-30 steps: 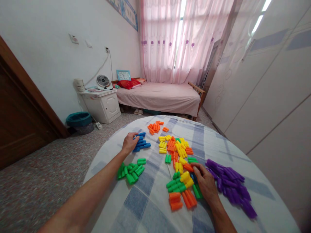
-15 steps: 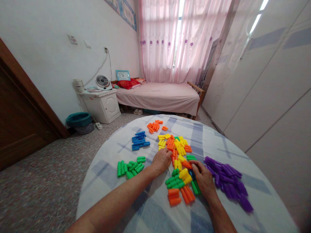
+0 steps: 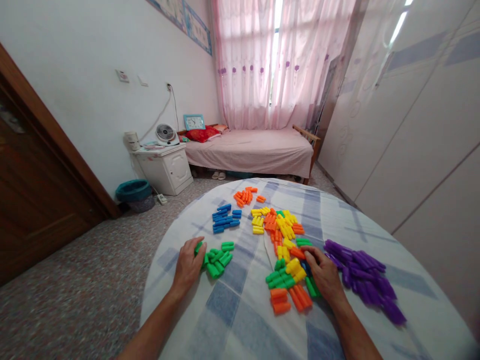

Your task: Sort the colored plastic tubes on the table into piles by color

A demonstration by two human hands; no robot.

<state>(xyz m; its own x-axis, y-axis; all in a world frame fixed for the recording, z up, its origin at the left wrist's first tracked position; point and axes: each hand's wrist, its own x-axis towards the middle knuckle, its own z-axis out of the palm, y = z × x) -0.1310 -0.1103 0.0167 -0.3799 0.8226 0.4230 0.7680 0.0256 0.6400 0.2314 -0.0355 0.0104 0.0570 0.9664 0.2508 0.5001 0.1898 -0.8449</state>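
Note:
My left hand [image 3: 189, 264] rests at the left end of a pile of green bullet-shaped plastic blocks [image 3: 216, 262]. Its thumb and fingers close around green pieces there, partly hidden by the hand. On the right, my right hand [image 3: 325, 274] has its fingertips on an orange block [image 3: 298, 253] at the edge of a multicoloured arrangement. That arrangement includes yellow blocks [image 3: 286, 229], more orange and green blocks, and a dark blue piece [image 3: 306, 268] half covered by the right hand.
Separate heaps of blue blocks [image 3: 225, 221], orange blocks [image 3: 244, 197] and purple blocks [image 3: 365, 274] lie on the round table with its checked cloth [image 3: 225, 305]. Beyond stand a bed [image 3: 251, 147], a white cabinet [image 3: 168, 170] and a bin [image 3: 135, 192].
My left hand has moved left from the multicoloured arrangement to the green pile. The right hand stays at the orange block. The camera view has shifted slightly left.

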